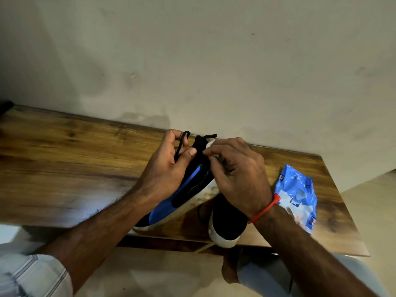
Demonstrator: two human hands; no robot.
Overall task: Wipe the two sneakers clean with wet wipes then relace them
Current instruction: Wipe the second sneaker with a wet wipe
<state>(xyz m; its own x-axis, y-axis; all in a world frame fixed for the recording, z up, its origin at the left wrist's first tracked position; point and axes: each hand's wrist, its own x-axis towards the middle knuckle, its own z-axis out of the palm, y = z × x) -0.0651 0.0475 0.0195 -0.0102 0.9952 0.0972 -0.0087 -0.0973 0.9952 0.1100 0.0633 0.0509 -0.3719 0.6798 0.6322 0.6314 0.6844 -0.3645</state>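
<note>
A: Where are your hands?
B: Your left hand (165,168) is gripping the black lace (182,142), fingers curled. Your right hand (237,176) is pinching at the tilted sneaker (190,189).
A: And the others?
B: 1 sneaker (225,228) is lying on the tabletop (64,168), the wipes pack (297,196) beside it.

Head camera looks down, seemingly close, over the table (64,168).

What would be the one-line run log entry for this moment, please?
stage: relacing | left hand: pinches black lace | right hand: fingers on raised sneaker | second sneaker: on table | wipes pack: right
</note>
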